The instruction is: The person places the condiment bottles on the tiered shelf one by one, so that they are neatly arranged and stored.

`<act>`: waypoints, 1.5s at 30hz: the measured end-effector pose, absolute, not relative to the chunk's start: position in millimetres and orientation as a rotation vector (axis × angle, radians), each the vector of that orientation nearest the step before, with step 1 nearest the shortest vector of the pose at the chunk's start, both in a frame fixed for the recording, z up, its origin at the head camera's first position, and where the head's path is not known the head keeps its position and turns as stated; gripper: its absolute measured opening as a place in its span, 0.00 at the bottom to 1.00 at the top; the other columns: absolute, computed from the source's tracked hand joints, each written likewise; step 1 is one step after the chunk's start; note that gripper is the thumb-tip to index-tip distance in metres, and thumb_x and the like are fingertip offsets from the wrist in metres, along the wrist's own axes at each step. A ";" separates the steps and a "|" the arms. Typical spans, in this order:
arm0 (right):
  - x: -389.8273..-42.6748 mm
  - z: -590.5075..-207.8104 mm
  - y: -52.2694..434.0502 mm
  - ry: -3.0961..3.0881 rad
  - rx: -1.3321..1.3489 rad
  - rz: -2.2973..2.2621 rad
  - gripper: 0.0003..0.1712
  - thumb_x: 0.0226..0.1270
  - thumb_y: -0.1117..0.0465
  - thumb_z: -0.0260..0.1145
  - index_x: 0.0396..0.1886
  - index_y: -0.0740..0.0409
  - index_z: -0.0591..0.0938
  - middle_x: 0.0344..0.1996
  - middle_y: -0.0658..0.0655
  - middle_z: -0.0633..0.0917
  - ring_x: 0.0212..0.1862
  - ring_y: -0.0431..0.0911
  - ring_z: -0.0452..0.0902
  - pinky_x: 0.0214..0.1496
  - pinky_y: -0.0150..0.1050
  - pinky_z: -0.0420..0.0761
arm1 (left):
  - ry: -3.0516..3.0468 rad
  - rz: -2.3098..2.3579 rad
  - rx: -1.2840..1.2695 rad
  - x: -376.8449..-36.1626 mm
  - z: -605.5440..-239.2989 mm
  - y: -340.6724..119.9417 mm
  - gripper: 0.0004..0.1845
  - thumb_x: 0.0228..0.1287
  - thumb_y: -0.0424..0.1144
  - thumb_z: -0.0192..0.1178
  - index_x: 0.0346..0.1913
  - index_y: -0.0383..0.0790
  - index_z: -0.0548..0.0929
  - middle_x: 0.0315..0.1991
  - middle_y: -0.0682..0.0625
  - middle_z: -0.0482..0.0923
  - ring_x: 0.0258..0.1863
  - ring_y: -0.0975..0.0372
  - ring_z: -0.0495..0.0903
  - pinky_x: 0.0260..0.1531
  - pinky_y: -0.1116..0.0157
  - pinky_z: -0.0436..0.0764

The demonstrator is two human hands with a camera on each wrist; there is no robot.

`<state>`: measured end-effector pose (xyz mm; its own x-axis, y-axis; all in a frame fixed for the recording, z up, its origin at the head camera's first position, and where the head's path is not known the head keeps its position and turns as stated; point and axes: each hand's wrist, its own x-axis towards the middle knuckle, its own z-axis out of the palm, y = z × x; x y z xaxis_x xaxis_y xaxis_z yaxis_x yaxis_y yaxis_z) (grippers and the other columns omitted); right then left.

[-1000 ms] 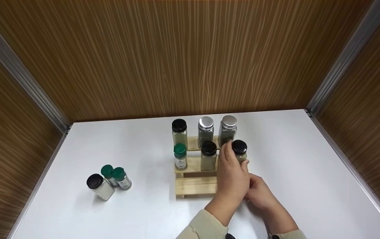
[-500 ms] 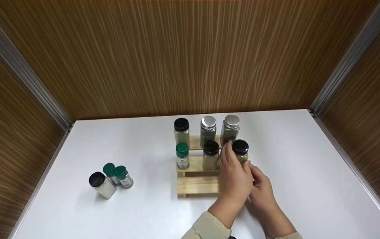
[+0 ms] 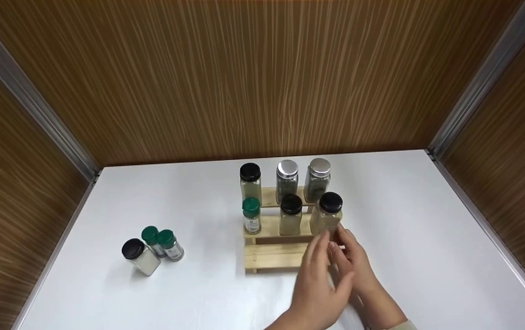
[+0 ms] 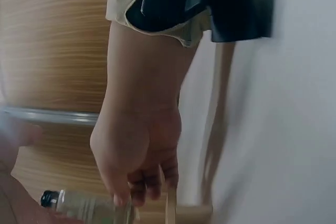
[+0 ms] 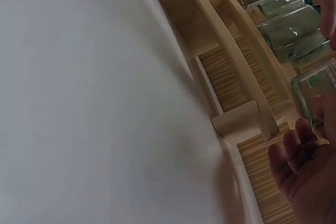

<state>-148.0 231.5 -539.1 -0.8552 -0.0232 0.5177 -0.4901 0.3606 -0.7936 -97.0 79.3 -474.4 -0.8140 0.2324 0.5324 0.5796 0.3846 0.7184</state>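
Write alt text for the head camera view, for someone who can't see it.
Two bare hands, left hand and right hand, hover open just in front of a black-capped spice jar on the middle step of a small wooden tiered rack holding six jars. Three more jars stand apart to the left on the white table.

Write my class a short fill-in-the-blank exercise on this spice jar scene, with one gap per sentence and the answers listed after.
1. The top step of the wooden rack holds ___ jars.
2. The jar with the green cap stands on the rack's ___ step.
3. Away from the rack, ___ jars stand together on the white table.
4. The rack's lowest step holds ___ jars.

Missing words: three; middle; three; no
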 end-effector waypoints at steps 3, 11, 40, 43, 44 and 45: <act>-148.1 -536.8 227.9 -2.284 0.395 1.495 0.30 0.76 0.79 0.58 0.75 0.81 0.65 0.42 0.55 0.75 0.41 0.36 0.72 0.35 0.28 0.80 | -2.229 -1.489 -0.774 -95.2 -481.7 51.9 0.24 0.66 0.34 0.72 0.63 0.35 0.81 0.55 0.47 0.84 0.55 0.62 0.83 0.57 0.63 0.83; -149.1 -522.2 215.9 -2.578 0.187 1.246 0.31 0.77 0.71 0.64 0.76 0.72 0.69 0.41 0.55 0.72 0.42 0.44 0.70 0.42 0.37 0.80 | -2.234 -1.721 -0.568 -93.0 -493.4 -11.4 0.13 0.66 0.28 0.70 0.52 0.38 0.87 0.40 0.54 0.86 0.39 0.67 0.85 0.45 0.64 0.87; -150.3 -537.9 224.9 -2.811 -0.094 1.439 0.45 0.66 0.52 0.79 0.74 0.69 0.70 0.43 0.56 0.84 0.44 0.46 0.77 0.54 0.47 0.78 | -2.508 -1.101 0.233 -157.5 -517.4 -155.4 0.47 0.65 0.39 0.74 0.79 0.27 0.60 0.84 0.35 0.45 0.80 0.32 0.47 0.60 0.30 0.74; -150.6 -538.2 225.7 -2.800 -0.098 1.460 0.44 0.66 0.53 0.79 0.73 0.68 0.71 0.45 0.57 0.85 0.46 0.46 0.79 0.56 0.48 0.79 | -2.528 -1.108 0.227 -156.7 -516.4 -153.3 0.46 0.66 0.39 0.74 0.79 0.28 0.60 0.84 0.36 0.46 0.78 0.31 0.51 0.58 0.32 0.77; -151.0 -538.2 225.8 -2.800 -0.095 1.467 0.43 0.66 0.53 0.79 0.73 0.69 0.71 0.46 0.57 0.85 0.46 0.46 0.80 0.57 0.48 0.79 | -2.532 -1.111 0.229 -155.8 -516.2 -152.7 0.45 0.67 0.38 0.73 0.79 0.28 0.61 0.84 0.36 0.46 0.78 0.32 0.52 0.58 0.32 0.78; -151.5 -538.1 225.8 -2.802 -0.089 1.467 0.43 0.66 0.53 0.79 0.73 0.69 0.71 0.47 0.57 0.86 0.47 0.46 0.80 0.57 0.48 0.79 | -2.533 -1.113 0.236 -155.0 -516.2 -152.2 0.44 0.67 0.38 0.73 0.78 0.28 0.62 0.84 0.37 0.47 0.78 0.32 0.52 0.58 0.32 0.78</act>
<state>-151.5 225.8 -538.1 -0.9982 0.0392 -0.0458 0.0600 0.5686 -0.8204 -155.0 -152.2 -516.2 -0.9202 -0.2928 0.2597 -0.0066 0.6751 0.7377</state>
